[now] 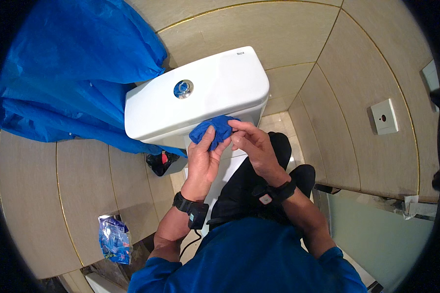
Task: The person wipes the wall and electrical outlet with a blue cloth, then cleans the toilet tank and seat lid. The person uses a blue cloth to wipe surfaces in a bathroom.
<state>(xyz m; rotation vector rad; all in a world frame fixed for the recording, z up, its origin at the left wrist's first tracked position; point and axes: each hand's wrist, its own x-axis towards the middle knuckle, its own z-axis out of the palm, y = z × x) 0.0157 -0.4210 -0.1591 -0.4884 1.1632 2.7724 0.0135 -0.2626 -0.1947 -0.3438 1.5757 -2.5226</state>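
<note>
A bunched blue cloth (216, 131) is gripped in my left hand (202, 157), thumb on top and fingers beneath. It sits just in front of the lid of a white toilet cistern (220, 88). From the right, the fingertips of my right hand (255, 146) meet the cloth's edge; whether they pinch it is hidden. A round chrome flush button (183, 89) is set into the lid. Both my wrists wear black strapped devices, and a cable runs from the left one (198, 215).
A large blue plastic sheet (77, 73) hangs at the left, against the cistern's end. Below it stands a lined waste bin (165, 163). A blue plastic packet (114, 240) lies lower left. Tiled walls (337, 121) close in on the right, bearing a white wall plate (384, 117).
</note>
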